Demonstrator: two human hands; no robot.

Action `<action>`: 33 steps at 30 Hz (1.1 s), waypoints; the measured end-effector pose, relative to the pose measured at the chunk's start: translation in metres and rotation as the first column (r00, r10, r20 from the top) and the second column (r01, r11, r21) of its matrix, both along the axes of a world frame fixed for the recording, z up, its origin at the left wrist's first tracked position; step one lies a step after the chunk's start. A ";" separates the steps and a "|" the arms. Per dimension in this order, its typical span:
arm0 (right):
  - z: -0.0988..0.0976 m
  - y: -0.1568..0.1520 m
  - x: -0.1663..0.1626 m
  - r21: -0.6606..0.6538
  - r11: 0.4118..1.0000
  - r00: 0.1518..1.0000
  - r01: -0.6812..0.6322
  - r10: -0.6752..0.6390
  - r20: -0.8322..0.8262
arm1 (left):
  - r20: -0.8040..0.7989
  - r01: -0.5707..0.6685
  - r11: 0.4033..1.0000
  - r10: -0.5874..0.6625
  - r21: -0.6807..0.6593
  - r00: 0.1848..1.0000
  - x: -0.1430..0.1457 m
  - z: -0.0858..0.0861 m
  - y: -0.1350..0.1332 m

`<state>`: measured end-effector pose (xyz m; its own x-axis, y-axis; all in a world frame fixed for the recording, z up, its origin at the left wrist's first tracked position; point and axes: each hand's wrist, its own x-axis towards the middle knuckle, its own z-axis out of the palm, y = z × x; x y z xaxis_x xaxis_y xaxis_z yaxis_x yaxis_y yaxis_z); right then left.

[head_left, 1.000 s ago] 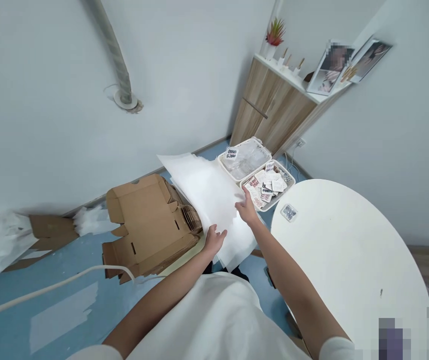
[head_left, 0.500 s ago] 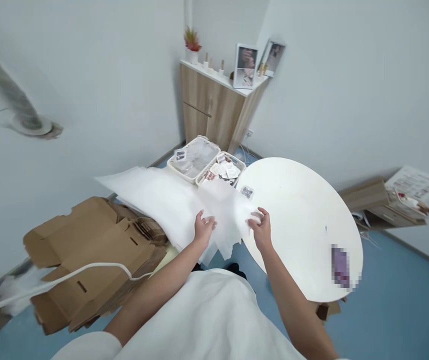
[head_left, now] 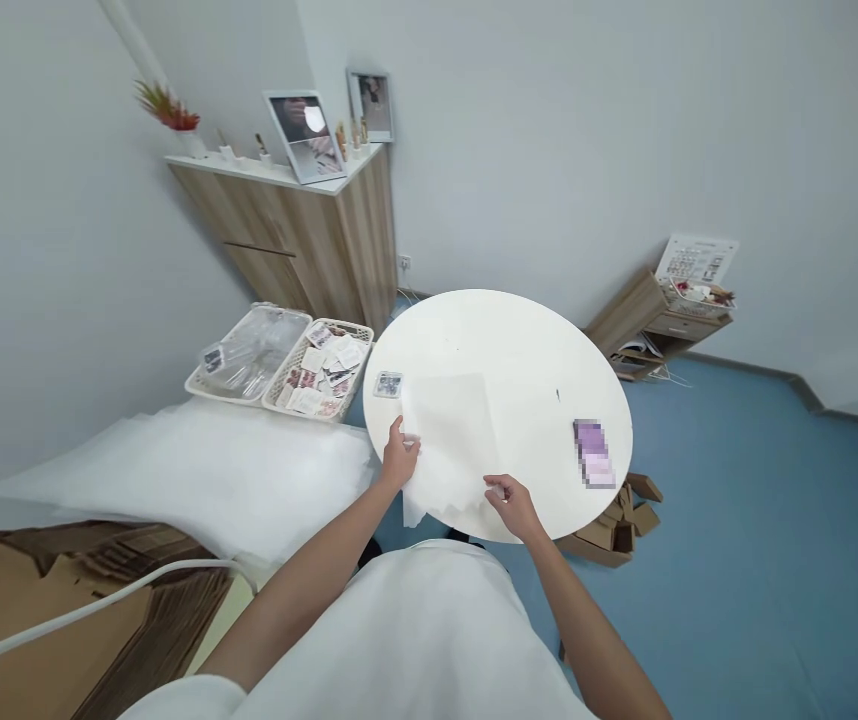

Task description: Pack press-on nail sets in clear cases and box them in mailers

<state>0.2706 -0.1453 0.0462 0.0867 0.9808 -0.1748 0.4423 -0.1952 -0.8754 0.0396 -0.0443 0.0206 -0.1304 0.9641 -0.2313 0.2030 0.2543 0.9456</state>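
Note:
A thin, translucent white foam sheet [head_left: 450, 435] lies over the near left part of the round white table [head_left: 534, 350], its ragged near edge hanging past the rim. My left hand [head_left: 400, 458] is closed on the sheet's left edge. At the near right corner, my right hand [head_left: 511, 506] pinches the sheet between thumb and fingers. Just beyond my left hand, a small clear packet with dark contents [head_left: 388, 385] rests on the table.
Left of the table lies a stack of white foam sheets [head_left: 196, 470], with flattened cardboard boxes [head_left: 39, 610] nearer me. Behind stand a basket of clear bags [head_left: 256, 345] and a basket of cards [head_left: 324, 370]. A blurred purple item [head_left: 594, 452] sits on the table's right.
Both hands have carried the foam sheet from above the stack rightwards onto the table. My view has turned right, and my right hand now sits lower on the sheet.

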 end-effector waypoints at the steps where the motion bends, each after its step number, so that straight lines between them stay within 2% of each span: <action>1: -0.004 -0.003 0.010 -0.017 1.000 1.000 0.008 -0.008 -0.005 | -0.012 0.020 1.000 -0.020 -0.011 1.000 0.012 -0.001 0.002; 7: -0.022 -0.018 0.054 -0.146 0.989 1.000 0.031 -0.031 -0.001 | -0.105 0.019 0.997 -0.027 -0.079 0.994 0.069 -0.005 0.007; 11: -0.030 -0.026 0.072 -0.205 0.976 0.994 -0.072 0.086 0.062 | -0.195 0.027 0.992 -0.051 -0.126 0.980 0.092 -0.009 0.012; 14: -0.032 -0.030 0.079 -0.192 0.973 0.964 -0.132 0.171 0.205 | -0.276 0.081 0.985 -0.121 -0.152 0.953 0.102 -0.011 0.016; 16: -0.031 -0.030 0.082 -0.145 0.983 0.915 -0.109 0.156 0.372 | -0.331 0.116 0.986 -0.151 -0.121 0.932 0.107 -0.009 0.017; 18: -0.031 -0.027 0.082 -0.074 0.991 0.852 -0.115 0.136 0.505 | -0.416 0.110 0.993 -0.117 -0.040 0.902 0.109 -0.005 0.014; 21: -0.033 -0.015 0.080 0.005 0.975 0.806 -0.222 0.181 0.564 | -0.527 0.120 0.991 -0.074 0.053 0.846 0.109 0.003 -0.001; 26: -0.045 0.013 0.073 0.008 0.946 0.769 -0.326 0.259 0.585 | -0.431 0.304 0.951 -0.297 -0.055 0.852 0.102 0.010 -0.035; 29: -0.050 0.020 0.072 -0.020 0.942 0.753 -0.336 0.281 0.595 | -0.403 0.326 0.941 -0.333 -0.089 0.852 0.099 0.011 -0.040; 33: -0.050 0.021 0.071 -0.044 0.951 0.740 -0.306 0.267 0.618 | -0.362 0.302 0.944 -0.330 -0.132 0.872 0.097 0.011 -0.030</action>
<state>0.3415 -0.1239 -0.0040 -0.1310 0.9832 -0.1272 0.9115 0.0689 -0.4056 0.1369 -0.0740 0.0316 0.0888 0.9517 -0.2940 0.6183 0.1788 0.7654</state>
